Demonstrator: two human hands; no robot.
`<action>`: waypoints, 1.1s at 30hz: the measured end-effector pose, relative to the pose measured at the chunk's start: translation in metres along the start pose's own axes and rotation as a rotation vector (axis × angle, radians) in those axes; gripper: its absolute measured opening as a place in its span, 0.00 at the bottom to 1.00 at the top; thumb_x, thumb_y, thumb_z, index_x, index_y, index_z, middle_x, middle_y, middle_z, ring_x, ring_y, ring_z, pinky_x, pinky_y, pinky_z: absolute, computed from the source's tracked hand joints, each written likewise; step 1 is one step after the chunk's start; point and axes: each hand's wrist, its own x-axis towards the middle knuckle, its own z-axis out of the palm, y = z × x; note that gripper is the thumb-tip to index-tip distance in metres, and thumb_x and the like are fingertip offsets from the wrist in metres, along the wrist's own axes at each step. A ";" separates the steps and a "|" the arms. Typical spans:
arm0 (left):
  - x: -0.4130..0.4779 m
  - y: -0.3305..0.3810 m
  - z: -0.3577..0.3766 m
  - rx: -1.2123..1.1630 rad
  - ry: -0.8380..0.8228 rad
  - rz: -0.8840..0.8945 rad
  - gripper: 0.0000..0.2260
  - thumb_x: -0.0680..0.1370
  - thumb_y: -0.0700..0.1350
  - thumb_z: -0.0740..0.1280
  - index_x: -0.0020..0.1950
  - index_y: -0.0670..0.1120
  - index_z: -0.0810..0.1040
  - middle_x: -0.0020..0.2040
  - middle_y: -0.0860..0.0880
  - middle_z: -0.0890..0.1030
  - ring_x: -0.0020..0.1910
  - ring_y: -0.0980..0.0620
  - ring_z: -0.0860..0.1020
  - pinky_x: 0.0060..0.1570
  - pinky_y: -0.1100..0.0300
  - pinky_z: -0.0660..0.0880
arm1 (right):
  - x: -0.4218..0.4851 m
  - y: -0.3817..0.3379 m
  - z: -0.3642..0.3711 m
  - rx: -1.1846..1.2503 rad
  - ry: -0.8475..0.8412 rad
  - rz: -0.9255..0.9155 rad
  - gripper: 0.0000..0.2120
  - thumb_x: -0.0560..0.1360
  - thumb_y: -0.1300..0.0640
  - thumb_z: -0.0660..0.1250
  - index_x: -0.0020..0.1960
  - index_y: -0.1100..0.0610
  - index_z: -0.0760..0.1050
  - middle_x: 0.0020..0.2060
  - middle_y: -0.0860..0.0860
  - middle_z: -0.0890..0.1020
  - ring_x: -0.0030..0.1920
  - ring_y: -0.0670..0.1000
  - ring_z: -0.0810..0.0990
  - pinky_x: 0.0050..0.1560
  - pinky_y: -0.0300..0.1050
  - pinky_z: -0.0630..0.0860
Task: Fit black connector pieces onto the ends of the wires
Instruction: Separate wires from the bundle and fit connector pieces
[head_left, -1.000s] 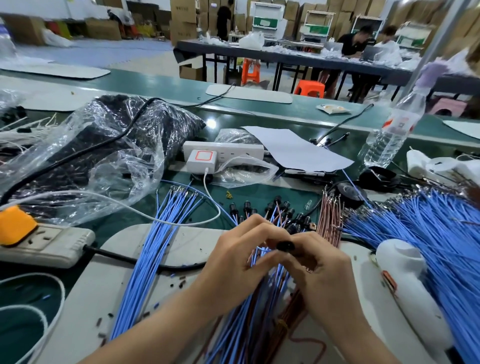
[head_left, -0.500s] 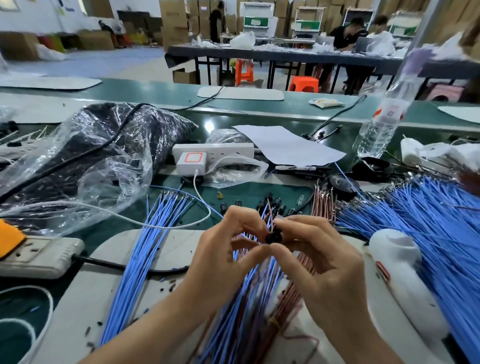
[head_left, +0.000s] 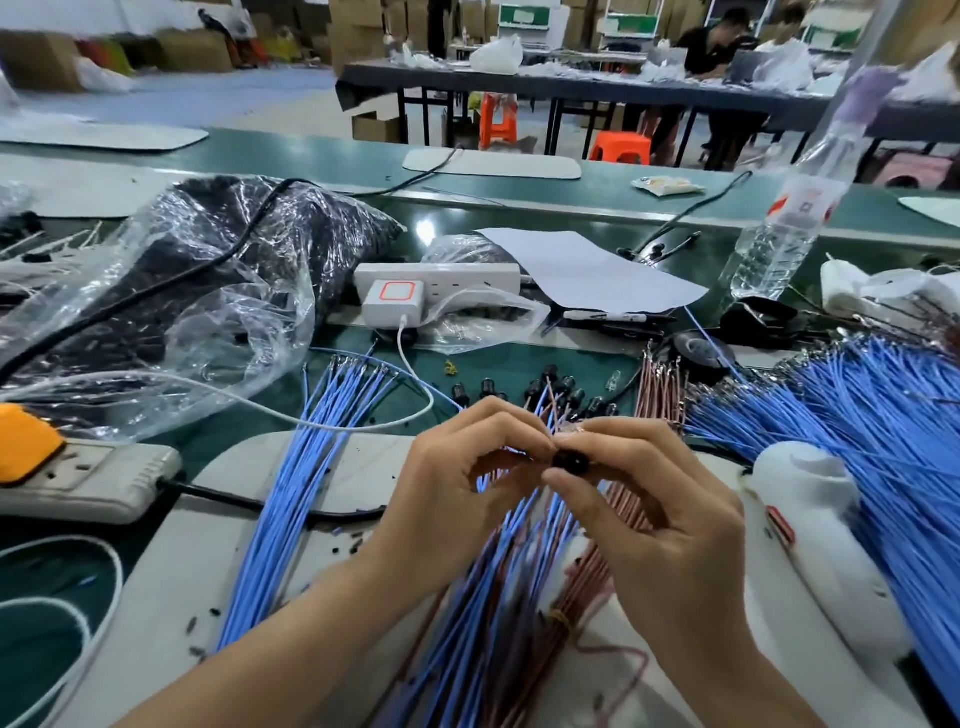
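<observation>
My right hand (head_left: 660, 514) pinches a small black connector (head_left: 567, 461) between thumb and forefinger at mid-frame. My left hand (head_left: 467, 478) meets it from the left, fingertips pinching thin wire ends (head_left: 551, 415) right at the connector. Under both hands lies a mixed bundle of blue and brown wires (head_left: 498, 587). Several wires with black connectors fitted (head_left: 563, 387) lie just beyond my fingers. A separate bunch of blue wires (head_left: 306, 467) stretches along the left of the grey mat.
A big heap of blue wires (head_left: 852, 415) fills the right side, with a white tool (head_left: 826, 545) lying beside it. Brown wires (head_left: 660, 389), a white power strip (head_left: 436, 278), a plastic bag of black parts (head_left: 171, 291), a water bottle (head_left: 784, 228) and a grey socket strip (head_left: 88, 483) surround the mat.
Both hands stay together at the connector with only small finger shifts; the right thumb and forefinger now grip the black piece more from below. The camera view has tilted slightly.
</observation>
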 end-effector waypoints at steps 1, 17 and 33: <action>0.000 0.001 0.000 -0.014 0.006 -0.006 0.04 0.71 0.34 0.70 0.44 0.40 0.80 0.46 0.49 0.80 0.45 0.54 0.80 0.46 0.60 0.79 | 0.000 0.000 0.000 0.000 -0.003 0.012 0.10 0.69 0.55 0.74 0.49 0.54 0.80 0.45 0.49 0.81 0.46 0.45 0.82 0.47 0.35 0.78; -0.002 0.003 0.003 -0.172 0.010 -0.106 0.07 0.71 0.37 0.70 0.42 0.49 0.79 0.45 0.49 0.80 0.45 0.50 0.81 0.48 0.56 0.79 | 0.000 0.003 0.000 -0.067 -0.015 -0.018 0.09 0.68 0.59 0.74 0.48 0.56 0.81 0.44 0.50 0.81 0.45 0.45 0.81 0.47 0.34 0.76; 0.000 0.004 0.004 -0.149 -0.033 -0.071 0.11 0.73 0.34 0.68 0.43 0.51 0.77 0.47 0.53 0.79 0.47 0.53 0.80 0.49 0.51 0.80 | -0.002 -0.006 0.003 -0.083 0.056 -0.043 0.09 0.69 0.55 0.74 0.48 0.54 0.80 0.46 0.51 0.81 0.48 0.45 0.81 0.50 0.35 0.76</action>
